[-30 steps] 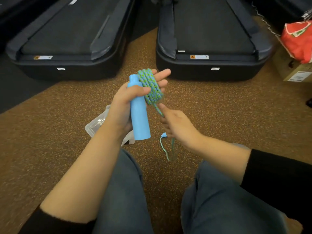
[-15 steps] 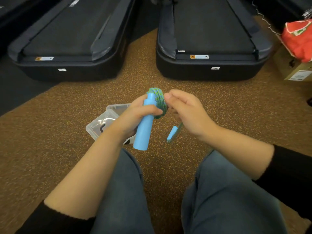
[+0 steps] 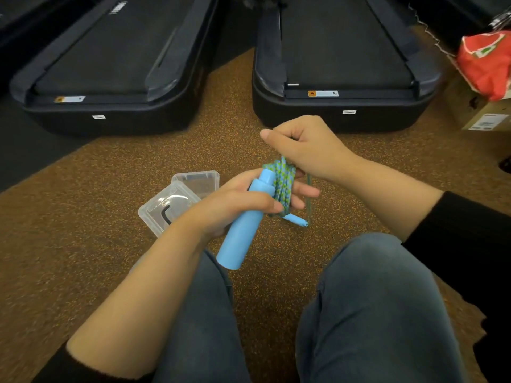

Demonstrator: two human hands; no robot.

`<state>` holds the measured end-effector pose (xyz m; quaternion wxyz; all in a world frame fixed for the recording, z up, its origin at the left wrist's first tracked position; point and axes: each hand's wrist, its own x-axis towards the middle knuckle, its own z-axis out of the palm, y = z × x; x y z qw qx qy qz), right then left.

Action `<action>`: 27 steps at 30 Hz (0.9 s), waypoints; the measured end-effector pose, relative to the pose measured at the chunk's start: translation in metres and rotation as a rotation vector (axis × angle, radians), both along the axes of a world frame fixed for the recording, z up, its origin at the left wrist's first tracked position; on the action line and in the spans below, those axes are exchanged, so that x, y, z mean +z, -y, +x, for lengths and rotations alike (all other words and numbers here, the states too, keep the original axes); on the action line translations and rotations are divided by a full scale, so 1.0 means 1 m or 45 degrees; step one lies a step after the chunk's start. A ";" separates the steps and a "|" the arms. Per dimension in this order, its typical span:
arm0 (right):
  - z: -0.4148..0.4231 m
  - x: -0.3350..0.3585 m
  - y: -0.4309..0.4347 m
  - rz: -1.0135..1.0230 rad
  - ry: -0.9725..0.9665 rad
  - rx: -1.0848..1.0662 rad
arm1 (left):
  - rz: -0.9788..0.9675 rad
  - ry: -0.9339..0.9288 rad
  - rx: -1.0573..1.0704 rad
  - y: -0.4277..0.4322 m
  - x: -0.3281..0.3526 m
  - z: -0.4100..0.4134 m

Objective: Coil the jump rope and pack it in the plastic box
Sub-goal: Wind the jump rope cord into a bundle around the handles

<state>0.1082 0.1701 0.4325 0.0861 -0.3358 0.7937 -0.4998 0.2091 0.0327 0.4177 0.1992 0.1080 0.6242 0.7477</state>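
Left hand (image 3: 235, 205) closed around light blue cylindrical plastic handle (image 3: 243, 233), with green-and-blue braided jump rope (image 3: 282, 186) coiled over its fingers. Right hand (image 3: 307, 147) above, closed in loose fist on rope strand. Second small blue handle (image 3: 297, 220) hanging below coil. Clear plastic box (image 3: 168, 208) open on speckled brown floor (image 3: 83, 217), just beside left wrist.
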 end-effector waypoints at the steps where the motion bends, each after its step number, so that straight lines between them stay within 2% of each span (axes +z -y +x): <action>1: -0.002 -0.002 0.001 0.018 0.021 0.008 | 0.014 0.016 -0.023 0.001 -0.001 0.000; 5: -0.012 -0.009 0.005 0.014 0.088 -0.021 | 0.043 0.068 -0.126 0.001 -0.004 0.003; 10: -0.017 -0.020 0.011 0.015 0.158 -0.031 | 0.011 0.100 -0.128 0.002 -0.004 0.000; 15: -0.018 -0.016 0.015 -0.056 0.121 -0.032 | -0.017 0.168 -0.145 0.001 -0.009 0.000; 22: -0.019 -0.016 0.016 -0.012 0.045 -0.048 | -0.011 0.208 -0.107 0.003 -0.016 0.002; 27: -0.021 -0.041 0.018 0.040 0.204 -0.100 | -0.060 0.113 -0.147 0.001 -0.011 0.006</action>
